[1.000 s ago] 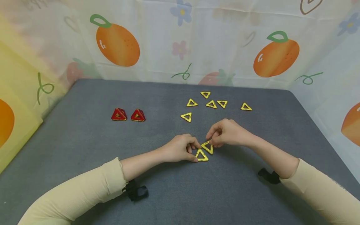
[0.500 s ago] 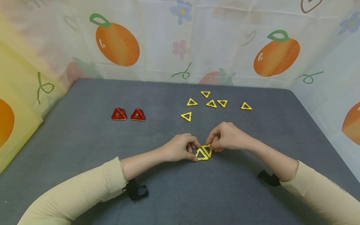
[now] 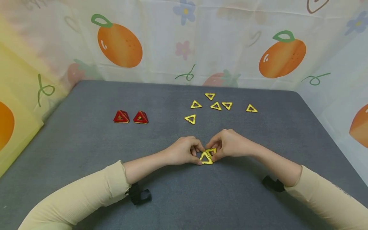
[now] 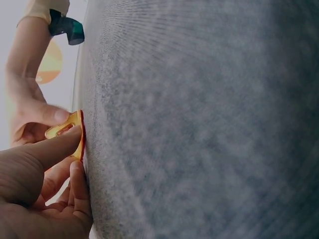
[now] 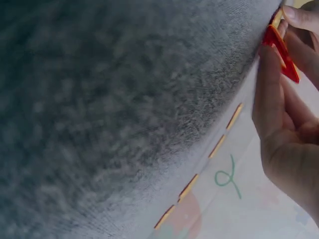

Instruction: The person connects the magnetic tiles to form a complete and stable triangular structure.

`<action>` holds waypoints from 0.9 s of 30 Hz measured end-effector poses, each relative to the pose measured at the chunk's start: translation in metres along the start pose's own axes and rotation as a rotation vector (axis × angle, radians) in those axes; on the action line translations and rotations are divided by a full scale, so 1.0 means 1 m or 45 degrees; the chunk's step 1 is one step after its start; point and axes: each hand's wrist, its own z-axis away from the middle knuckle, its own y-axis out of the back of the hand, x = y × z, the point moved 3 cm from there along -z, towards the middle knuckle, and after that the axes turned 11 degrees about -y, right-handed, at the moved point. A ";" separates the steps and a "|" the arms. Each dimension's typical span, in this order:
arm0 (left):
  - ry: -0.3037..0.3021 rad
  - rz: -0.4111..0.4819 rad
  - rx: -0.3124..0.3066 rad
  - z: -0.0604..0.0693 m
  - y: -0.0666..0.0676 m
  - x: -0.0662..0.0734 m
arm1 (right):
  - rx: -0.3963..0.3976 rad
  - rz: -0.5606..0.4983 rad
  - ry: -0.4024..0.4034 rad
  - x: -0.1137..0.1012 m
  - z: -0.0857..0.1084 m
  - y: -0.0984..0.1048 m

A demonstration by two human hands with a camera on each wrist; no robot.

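Note:
In the head view my left hand (image 3: 184,151) grips a yellow triangular magnetic tile (image 3: 206,163) between thumb and index finger, at its left side. My right hand (image 3: 233,143) pinches a second triangular tile (image 3: 213,150) by thumb and fingertips, right against the first one's slanting edge. From the right wrist, a triangular tile (image 5: 292,70) between the fingers looks red-orange and tilted off the table. The left wrist view has an amber tile (image 4: 77,120) with fingers of both hands around it; fingers partly cover both tiles.
Several loose yellow triangular tiles (image 3: 190,119) lie flat behind the hands on the grey table (image 3: 161,191). Two red pyramids, a left one (image 3: 121,117) and a right one (image 3: 141,117), stand at the back left. A fruit-printed curtain (image 3: 161,38) hangs behind.
My right hand has come left and nearer, bringing its tile from touching at a corner to lying along the other tile's edge. My left hand stays put with its tile.

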 end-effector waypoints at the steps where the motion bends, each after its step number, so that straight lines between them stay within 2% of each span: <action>1: -0.001 -0.002 0.000 0.000 0.000 0.000 | -0.020 0.001 0.012 0.000 -0.001 -0.001; 9: -0.004 0.002 0.008 0.001 0.000 0.000 | -0.107 0.003 0.046 0.000 -0.001 -0.006; 22: 0.004 0.014 0.013 0.001 0.000 -0.001 | -0.077 0.116 0.153 -0.002 -0.002 -0.011; 27: 0.003 0.019 0.019 0.001 0.000 -0.002 | -0.074 0.120 0.162 -0.002 -0.003 -0.011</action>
